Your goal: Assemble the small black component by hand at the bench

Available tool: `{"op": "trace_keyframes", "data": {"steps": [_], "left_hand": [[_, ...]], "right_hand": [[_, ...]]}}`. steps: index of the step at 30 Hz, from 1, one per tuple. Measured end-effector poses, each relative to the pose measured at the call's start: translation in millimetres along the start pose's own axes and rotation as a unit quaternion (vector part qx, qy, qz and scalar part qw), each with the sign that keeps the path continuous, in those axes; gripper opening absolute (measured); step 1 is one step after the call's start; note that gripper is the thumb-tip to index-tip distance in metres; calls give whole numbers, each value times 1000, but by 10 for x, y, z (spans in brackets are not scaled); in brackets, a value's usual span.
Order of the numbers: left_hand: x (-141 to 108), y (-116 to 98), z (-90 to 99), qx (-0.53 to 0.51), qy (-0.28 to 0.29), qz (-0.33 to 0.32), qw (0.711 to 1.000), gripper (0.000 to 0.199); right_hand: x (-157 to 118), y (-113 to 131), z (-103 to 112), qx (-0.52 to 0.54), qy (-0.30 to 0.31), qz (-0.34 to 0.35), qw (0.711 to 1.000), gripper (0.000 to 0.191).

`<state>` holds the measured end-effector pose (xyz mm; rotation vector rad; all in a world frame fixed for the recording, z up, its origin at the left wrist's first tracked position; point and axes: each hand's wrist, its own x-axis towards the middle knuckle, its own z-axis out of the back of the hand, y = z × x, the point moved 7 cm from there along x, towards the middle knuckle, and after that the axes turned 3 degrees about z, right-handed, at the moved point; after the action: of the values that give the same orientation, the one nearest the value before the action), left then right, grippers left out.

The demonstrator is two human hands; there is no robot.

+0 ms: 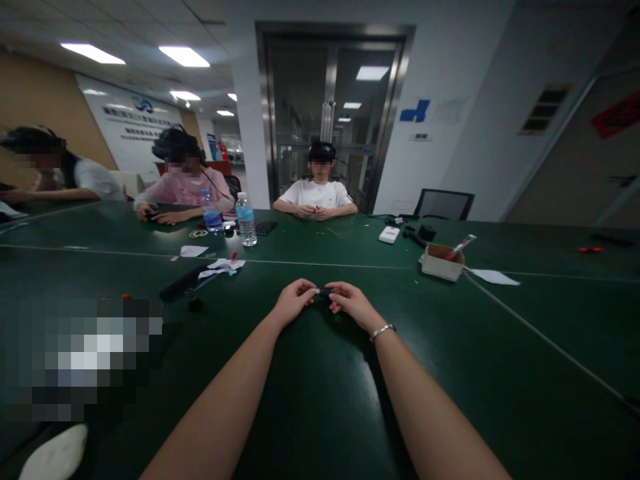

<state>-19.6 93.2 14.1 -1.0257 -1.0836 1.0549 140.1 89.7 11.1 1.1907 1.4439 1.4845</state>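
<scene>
Between my two hands is a small dark stick-shaped object (pixel 325 292) with a pale, shiny left end. Its exact kind is too small to make out. My left hand (pixel 295 300) pinches the shiny end between thumb and fingertips. The dark end is gripped by the fingers of my right hand (pixel 353 303), which has a silver bracelet (pixel 383 332) at the wrist. Both hands are just above the green table (pixel 320 373), fingertips close together.
To the left lie crumpled paper (pixel 223 267) and a black rod-like item (pixel 184 283). Water bottles (pixel 247 223) stand farther back. A small cardboard box (pixel 443 263) sits at the right. Across the table a person in white (pixel 320 197) sits, with others to the left.
</scene>
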Motion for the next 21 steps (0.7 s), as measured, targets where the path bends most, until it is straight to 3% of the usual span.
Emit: {"op": "trace_keyframes", "data": {"steps": [12,21], "left_hand": [[-13,-15,-21,-2,27,3,1000,21],[7,-5,3,10,7,-19,1000,20]], "right_hand": [[2,2,3,-3,4,9,1000,29],[2,8,13,-7,-3,8,1000,28]]}}
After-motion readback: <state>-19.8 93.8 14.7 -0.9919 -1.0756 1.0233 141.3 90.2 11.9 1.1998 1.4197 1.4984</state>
